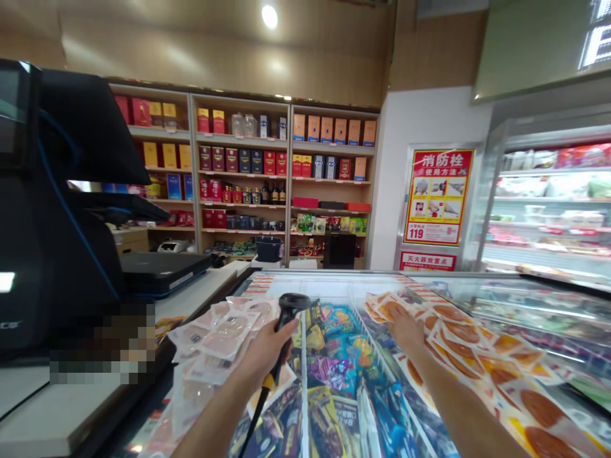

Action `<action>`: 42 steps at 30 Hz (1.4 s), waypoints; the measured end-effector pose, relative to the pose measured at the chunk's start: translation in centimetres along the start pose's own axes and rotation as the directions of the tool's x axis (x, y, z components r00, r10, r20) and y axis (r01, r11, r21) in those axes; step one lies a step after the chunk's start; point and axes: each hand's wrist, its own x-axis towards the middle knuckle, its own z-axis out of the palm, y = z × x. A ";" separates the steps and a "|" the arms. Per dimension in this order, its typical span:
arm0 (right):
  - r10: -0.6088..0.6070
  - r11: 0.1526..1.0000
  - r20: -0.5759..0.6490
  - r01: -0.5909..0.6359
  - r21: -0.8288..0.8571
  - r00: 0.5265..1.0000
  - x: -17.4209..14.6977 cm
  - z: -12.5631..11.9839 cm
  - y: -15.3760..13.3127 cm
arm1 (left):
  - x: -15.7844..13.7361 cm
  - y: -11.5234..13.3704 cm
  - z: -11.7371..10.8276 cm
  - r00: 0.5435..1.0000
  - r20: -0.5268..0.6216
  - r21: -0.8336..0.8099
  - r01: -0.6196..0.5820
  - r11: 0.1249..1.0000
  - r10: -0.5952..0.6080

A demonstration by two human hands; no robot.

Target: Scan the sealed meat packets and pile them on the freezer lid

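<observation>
We are gripping the scanner (289, 308) in our left hand (268, 346), fingers wrapping around its handle, the dark head standing just beyond the thumb and the cable (256, 413) hanging below the palm. Our right hand (405, 327) is reaching forward, its fingers resting on the orange packets (463, 346); whether it is pinching one or only pressing down, we cannot tell. More of these packets are lying overlapped to the right of that hand and back toward us. Clear packets (226, 334) are lying heaped just left of the left hand. Between the hands, colourful bags (337, 366) are showing in the freezer (329, 286).

By our judgement, the scanner is weighing little and feeling stiff, its handle giving the surest hold and leaving the head uncovered. The orange packets are probably feeling light, bendy and slippery, sliding readily over one another. Their flat discs (541, 407) are likely suffering under a hard squeeze, so a loose edge is offering the best place for thumb and finger.
</observation>
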 end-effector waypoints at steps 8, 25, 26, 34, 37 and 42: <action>0.001 0.946 -0.103 0.033 0.324 0.995 -0.4 -1.9 0.4 | 0.4 0.0 2.7 0.986 0.165 -0.027 -0.009 1.000 0.013; 0.199 -0.148 0.286 -0.260 0.954 0.937 -0.3 -4.3 -6.4 | -3.0 2.2 -0.7 0.949 0.312 -0.134 -0.006 0.991 0.048; 0.193 -0.124 0.285 -0.265 0.956 0.939 -0.3 -4.4 -6.5 | -3.1 2.1 -0.8 0.951 0.305 -0.130 0.002 0.992 0.038; 0.189 -0.085 0.314 -0.303 0.949 0.930 -0.4 -5.1 -7.0 | -2.6 1.3 -1.8 0.942 0.334 -0.108 0.050 0.993 -0.011; 0.179 -0.047 0.307 -0.303 0.952 0.935 -0.4 -5.3 -7.3 | -2.5 1.1 -1.8 0.939 0.343 -0.099 0.037 0.994 -0.001; 0.153 0.006 0.296 -0.300 0.954 0.943 -0.4 -5.2 -7.7 | -2.3 0.9 -1.4 0.928 0.372 -0.066 0.003 0.998 0.022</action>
